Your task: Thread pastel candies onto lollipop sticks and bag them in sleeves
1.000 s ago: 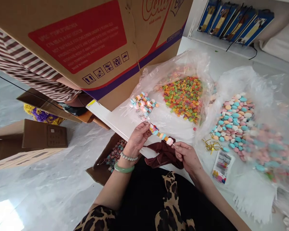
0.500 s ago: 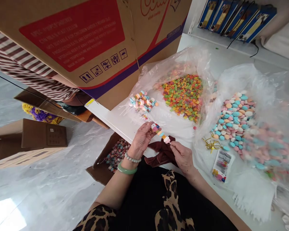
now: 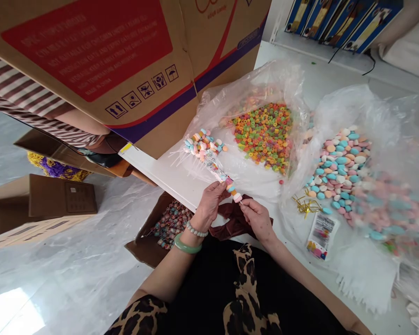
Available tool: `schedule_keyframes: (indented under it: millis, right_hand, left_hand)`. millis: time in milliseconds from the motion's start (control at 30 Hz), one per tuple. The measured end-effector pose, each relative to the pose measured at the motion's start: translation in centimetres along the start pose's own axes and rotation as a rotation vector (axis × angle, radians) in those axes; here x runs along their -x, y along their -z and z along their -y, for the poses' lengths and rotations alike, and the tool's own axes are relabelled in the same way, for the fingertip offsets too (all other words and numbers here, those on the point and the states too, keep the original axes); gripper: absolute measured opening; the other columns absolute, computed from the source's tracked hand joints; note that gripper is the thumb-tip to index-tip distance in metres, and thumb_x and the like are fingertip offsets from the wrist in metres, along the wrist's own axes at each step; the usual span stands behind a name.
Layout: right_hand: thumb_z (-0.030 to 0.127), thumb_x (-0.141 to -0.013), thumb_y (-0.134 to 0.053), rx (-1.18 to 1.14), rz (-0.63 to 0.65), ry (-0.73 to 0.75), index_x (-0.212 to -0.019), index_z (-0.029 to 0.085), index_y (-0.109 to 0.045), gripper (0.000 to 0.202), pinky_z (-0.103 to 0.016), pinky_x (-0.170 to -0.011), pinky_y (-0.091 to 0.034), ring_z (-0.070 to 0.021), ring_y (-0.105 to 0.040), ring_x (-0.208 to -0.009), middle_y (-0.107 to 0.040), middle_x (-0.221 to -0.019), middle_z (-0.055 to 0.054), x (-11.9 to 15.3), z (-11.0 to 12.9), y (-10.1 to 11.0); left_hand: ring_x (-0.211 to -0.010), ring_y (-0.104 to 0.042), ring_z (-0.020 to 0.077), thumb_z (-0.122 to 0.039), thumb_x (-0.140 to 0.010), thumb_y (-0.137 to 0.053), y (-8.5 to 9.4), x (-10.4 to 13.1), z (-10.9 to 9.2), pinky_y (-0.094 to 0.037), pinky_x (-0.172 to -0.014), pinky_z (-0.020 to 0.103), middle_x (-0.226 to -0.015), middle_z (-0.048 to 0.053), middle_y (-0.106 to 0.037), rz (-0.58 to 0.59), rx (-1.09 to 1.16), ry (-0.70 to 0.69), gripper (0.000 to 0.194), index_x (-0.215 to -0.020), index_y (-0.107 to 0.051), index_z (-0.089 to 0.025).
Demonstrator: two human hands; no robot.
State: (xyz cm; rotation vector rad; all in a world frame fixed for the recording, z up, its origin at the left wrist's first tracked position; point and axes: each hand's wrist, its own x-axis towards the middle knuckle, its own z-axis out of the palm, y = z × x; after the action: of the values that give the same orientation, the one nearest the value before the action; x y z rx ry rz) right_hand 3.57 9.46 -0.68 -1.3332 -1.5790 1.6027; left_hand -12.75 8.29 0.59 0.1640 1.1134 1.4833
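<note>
A short string of pastel candy beads [image 3: 232,190] hangs between my two hands. My left hand [image 3: 211,202] is closed, thumb and fingers pinching the string at its upper part. A thin end below the lowest pink bead is pinched by the fingertips of my right hand [image 3: 257,217]. Just beyond my left hand lies a clear printed wrapper [image 3: 214,166], seeming to touch the string's top; I cannot tell whether they are joined. Behind it rests a pile of strung candies [image 3: 204,143] with white ends sticking out. Brown cloth [image 3: 232,222] lies under my hands.
Clear bags hold small ring candies [image 3: 265,135] and larger pastel candies [image 3: 338,172]. Gold twist ties [image 3: 306,205] and a printed card [image 3: 321,236] lie at right. A large carton [image 3: 125,56] stands at back left, a person's striped sleeve [image 3: 31,93] behind it. An open box [image 3: 145,246] sits below the table edge.
Both hands have shifted slightly left with the candy string, staying pinched on it. The printed wrapper beyond my left hand shows more fully. The view has tilted a little.
</note>
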Motion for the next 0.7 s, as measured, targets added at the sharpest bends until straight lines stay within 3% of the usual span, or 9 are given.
schedule_keyframes:
  millis: [100,200,267,367,433,567,700]
  right_hand:
    - [0.035,-0.089,-0.051,0.437,-0.116,0.267,-0.091,0.023,-0.071,0.024,-0.025,-0.061,-0.039,-0.0148,-0.055,-0.062,-0.065,-0.071,-0.002,0.2,0.2,0.5]
    - [0.030,-0.092,-0.046,0.572,-0.134,0.369,-0.100,0.022,-0.072,0.028,-0.027,-0.069,-0.041,-0.0171,-0.061,-0.072,-0.070,-0.080,-0.005,0.1,0.3,0.9]
    - [0.030,-0.092,-0.046,0.489,-0.098,0.348,-0.102,0.023,-0.071,0.028,-0.026,-0.070,-0.043,-0.0167,-0.061,-0.073,-0.070,-0.083,-0.004,-0.1,0.4,1.0]
    - [0.033,-0.090,-0.050,0.288,-0.041,0.256,-0.096,0.024,-0.071,0.024,-0.026,-0.064,-0.042,-0.0154,-0.056,-0.065,-0.065,-0.075,0.000,-0.5,0.4,0.8]
    - [0.035,-0.088,-0.052,0.193,-0.009,0.204,-0.092,0.024,-0.071,0.022,-0.026,-0.057,-0.039,-0.0147,-0.050,-0.060,-0.059,-0.067,0.001,-0.7,0.5,0.6]
    - [0.037,-0.086,-0.055,0.070,0.034,0.136,-0.088,0.024,-0.070,0.020,-0.025,-0.052,-0.033,-0.0129,-0.042,-0.055,-0.049,-0.060,0.002,-0.8,0.9,0.4]
    - [0.041,-0.083,-0.058,-0.088,0.054,-0.011,-0.082,0.021,-0.068,0.022,-0.024,-0.046,-0.028,-0.0105,-0.037,-0.049,-0.044,-0.053,0.005,-1.0,1.3,0.3]
  left_hand:
    - [-0.071,-0.063,0.0129,-0.040,-0.064,-0.082,0.3,0.2,-0.2,-0.049,-0.076,0.028,-0.082,0.004,-0.071,-0.044,-0.069,0.004,0.033,-0.079,-0.071,-0.014]
    - [-0.073,-0.065,0.0141,-0.046,-0.065,-0.081,0.9,0.1,-0.7,-0.048,-0.077,0.028,-0.085,0.005,-0.072,0.004,-0.131,-0.015,0.037,-0.083,-0.072,-0.014]
    - [-0.075,-0.067,0.0179,-0.057,-0.066,-0.075,1.5,-0.3,-1.1,-0.049,-0.076,0.030,-0.084,0.007,-0.072,0.049,-0.143,0.021,0.046,-0.082,-0.071,-0.014]
    - [-0.067,-0.067,0.0195,-0.067,-0.066,-0.069,2.5,-1.4,-1.8,-0.050,-0.072,0.033,-0.068,0.007,-0.068,-0.010,-0.130,0.064,0.055,-0.070,-0.066,-0.013]
    - [-0.063,-0.065,0.0160,-0.058,-0.067,-0.074,2.9,-1.9,-2.2,-0.051,-0.072,0.031,-0.066,0.004,-0.067,-0.040,-0.075,0.022,0.047,-0.075,-0.066,-0.013]
    - [-0.086,-0.068,0.0190,-0.034,-0.069,-0.081,2.9,-2.2,-2.9,-0.053,-0.085,0.034,-0.095,0.006,-0.072,0.115,0.140,-0.010,0.040,-0.102,-0.067,-0.016]
    - [-0.094,-0.069,0.0218,-0.029,-0.071,-0.079,2.3,-1.7,-2.7,-0.052,-0.091,0.036,-0.101,0.009,-0.072,0.186,0.183,-0.020,0.037,-0.103,-0.068,-0.014]
